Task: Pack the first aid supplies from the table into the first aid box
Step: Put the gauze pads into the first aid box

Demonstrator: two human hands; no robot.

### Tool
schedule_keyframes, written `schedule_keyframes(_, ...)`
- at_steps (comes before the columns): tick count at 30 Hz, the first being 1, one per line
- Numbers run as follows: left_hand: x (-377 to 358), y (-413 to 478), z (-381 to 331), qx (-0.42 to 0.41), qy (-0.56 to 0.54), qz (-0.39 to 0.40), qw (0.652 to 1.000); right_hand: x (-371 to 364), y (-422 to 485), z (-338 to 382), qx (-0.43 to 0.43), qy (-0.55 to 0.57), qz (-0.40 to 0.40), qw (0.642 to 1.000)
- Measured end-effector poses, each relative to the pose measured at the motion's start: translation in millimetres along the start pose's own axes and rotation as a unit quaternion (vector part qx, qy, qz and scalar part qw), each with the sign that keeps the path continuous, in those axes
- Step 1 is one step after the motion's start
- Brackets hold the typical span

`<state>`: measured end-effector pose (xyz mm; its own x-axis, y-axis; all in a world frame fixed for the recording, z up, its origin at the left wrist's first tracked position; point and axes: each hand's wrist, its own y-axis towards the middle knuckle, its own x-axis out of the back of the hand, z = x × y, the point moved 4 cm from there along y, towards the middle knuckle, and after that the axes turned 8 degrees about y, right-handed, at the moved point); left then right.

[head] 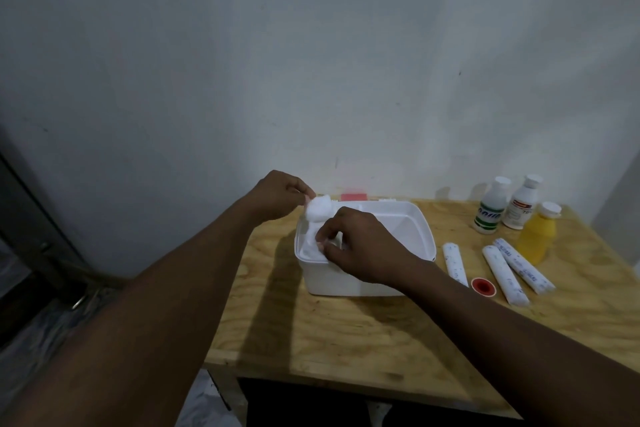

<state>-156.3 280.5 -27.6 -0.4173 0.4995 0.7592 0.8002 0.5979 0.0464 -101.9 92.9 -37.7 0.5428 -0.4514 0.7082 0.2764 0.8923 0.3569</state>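
Observation:
The white first aid box (412,225) stands open on the wooden table (346,329). Over its left end, my left hand (277,196) pinches a white wad of cotton wool (319,207). My right hand (360,244) is over the box's front left corner and pinches the lower part of the same white material. To the right of the box lie three wrapped bandage rolls (504,274) and a small red-centred tape roll (483,287). Behind them stand two white bottles (491,204) and a yellow bottle (536,236).
A white wall rises right behind the table. A red part (353,197), likely the lid, shows behind the box. The table's left and front edges drop to a dark floor, with a dark frame (34,218) at far left.

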Motion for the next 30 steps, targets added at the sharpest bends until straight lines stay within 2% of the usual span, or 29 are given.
schedule_keyframes(4,-3,0,-8,-0.032,-0.003,0.014,0.999,-1,0,0,-0.004,-0.003,0.001,1.000)
schedule_keyframes(12,-19,8,-9,-0.055,0.104,0.027,0.993,-4,0,-4,0.005,-0.005,-0.012,1.000)
schedule_keyframes(26,-26,5,0,-0.049,0.087,0.014,0.995,-3,6,-2,0.003,-0.030,0.048,0.998)
schedule_keyframes(30,-16,3,-7,-0.051,0.027,-0.001,0.998,17,7,-3,-0.007,0.017,0.002,1.000)
